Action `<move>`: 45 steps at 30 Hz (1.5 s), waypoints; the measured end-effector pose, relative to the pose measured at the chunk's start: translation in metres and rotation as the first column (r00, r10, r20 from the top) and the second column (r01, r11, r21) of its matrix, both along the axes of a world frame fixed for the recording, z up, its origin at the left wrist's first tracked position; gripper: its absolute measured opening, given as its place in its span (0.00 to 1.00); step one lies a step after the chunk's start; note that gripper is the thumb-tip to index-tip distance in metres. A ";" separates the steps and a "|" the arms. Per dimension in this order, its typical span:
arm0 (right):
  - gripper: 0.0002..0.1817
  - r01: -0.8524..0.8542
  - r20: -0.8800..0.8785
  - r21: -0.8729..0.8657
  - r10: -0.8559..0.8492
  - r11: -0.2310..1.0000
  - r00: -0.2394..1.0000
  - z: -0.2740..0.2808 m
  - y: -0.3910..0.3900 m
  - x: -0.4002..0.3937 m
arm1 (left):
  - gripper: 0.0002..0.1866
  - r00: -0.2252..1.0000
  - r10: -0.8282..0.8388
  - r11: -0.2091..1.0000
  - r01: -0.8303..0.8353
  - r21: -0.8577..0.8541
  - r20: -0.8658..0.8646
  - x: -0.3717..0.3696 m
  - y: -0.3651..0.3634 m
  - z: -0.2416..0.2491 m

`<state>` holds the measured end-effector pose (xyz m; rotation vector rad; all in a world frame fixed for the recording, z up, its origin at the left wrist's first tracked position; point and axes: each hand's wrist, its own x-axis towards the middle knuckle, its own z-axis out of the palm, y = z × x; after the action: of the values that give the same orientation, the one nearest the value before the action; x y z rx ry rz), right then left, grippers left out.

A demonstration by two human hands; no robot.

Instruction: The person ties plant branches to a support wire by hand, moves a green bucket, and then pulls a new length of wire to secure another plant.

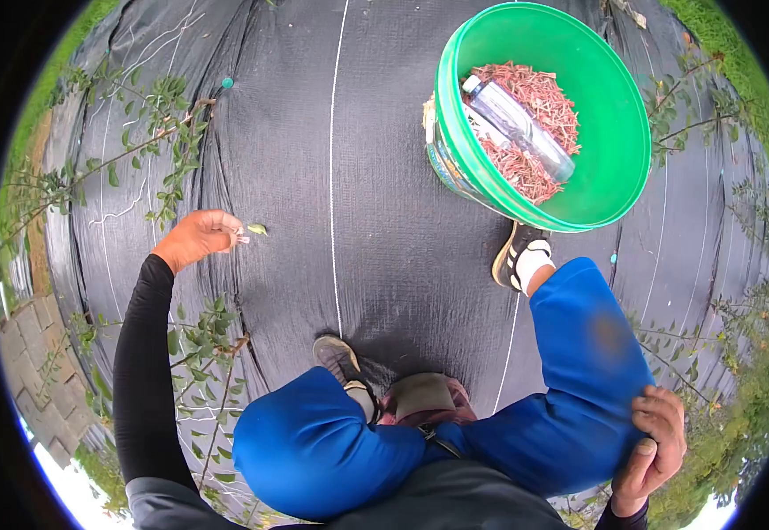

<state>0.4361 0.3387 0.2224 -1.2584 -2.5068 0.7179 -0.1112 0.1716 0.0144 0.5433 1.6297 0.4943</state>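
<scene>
Leaf [258, 229] sits pinched off in the left hand [197, 237] at frame left, bucket [618, 190] upper right part-filled, right hand [651, 449] gripping the trouser leg [592, 371].

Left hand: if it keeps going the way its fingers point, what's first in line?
The left hand points right, pinching a small piece. First in line is the green leaf just past the fingertips; beyond it only black ground fabric shows. Depth is unclear, so the leaf may sit lower.
</scene>
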 end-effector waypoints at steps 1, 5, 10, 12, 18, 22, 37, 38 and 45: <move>0.20 0.008 -0.006 0.028 -0.008 1.000 1.000 -0.001 -0.001 0.002 | 0.10 0.998 -0.026 0.995 0.021 0.099 0.056 0.017 0.024 0.012; 0.18 0.017 -0.049 0.072 -0.014 0.997 0.999 -0.002 -0.004 0.004 | 0.17 0.996 -0.081 0.869 0.056 0.492 0.029 0.107 0.130 0.079; 0.18 0.006 -0.080 0.073 0.000 0.997 0.997 -0.004 -0.013 0.011 | 0.33 0.931 0.224 0.712 0.045 0.700 -0.287 0.163 0.215 0.108; 0.19 0.005 -0.093 0.078 0.002 0.997 0.996 -0.006 -0.017 0.012 | 0.23 0.942 0.224 0.729 0.009 0.685 -0.251 0.150 0.200 0.141; 0.20 -0.033 -0.094 0.054 0.038 0.998 0.995 -0.021 -0.016 0.034 | 0.25 0.947 0.103 0.875 0.060 0.480 -0.305 0.109 -0.026 0.199; 0.21 -0.097 -0.123 0.134 0.114 0.986 0.986 -0.015 -0.018 -0.008 | 0.21 0.989 0.126 0.921 -0.144 0.363 0.072 0.111 -0.130 0.208; 0.23 -0.156 -0.031 0.145 0.162 0.977 0.986 -0.020 -0.002 -0.041 | 0.11 0.559 -0.210 0.977 0.089 -0.194 -0.802 0.003 -0.371 -0.039; 0.23 -0.151 -0.023 0.147 0.156 0.977 0.987 -0.021 -0.001 -0.043 | 0.10 0.667 -0.152 0.984 0.036 -0.172 -0.729 -0.005 -0.361 -0.043; 0.24 -0.148 0.025 0.131 0.146 0.980 0.989 -0.018 -0.002 -0.052 | 0.10 0.634 -0.001 0.999 0.029 0.022 -0.773 0.013 -0.318 -0.030</move>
<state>0.3846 0.3370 0.2047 -1.0469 -2.6321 0.5636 -0.0981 -0.1468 -0.0155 0.8724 2.4501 0.2700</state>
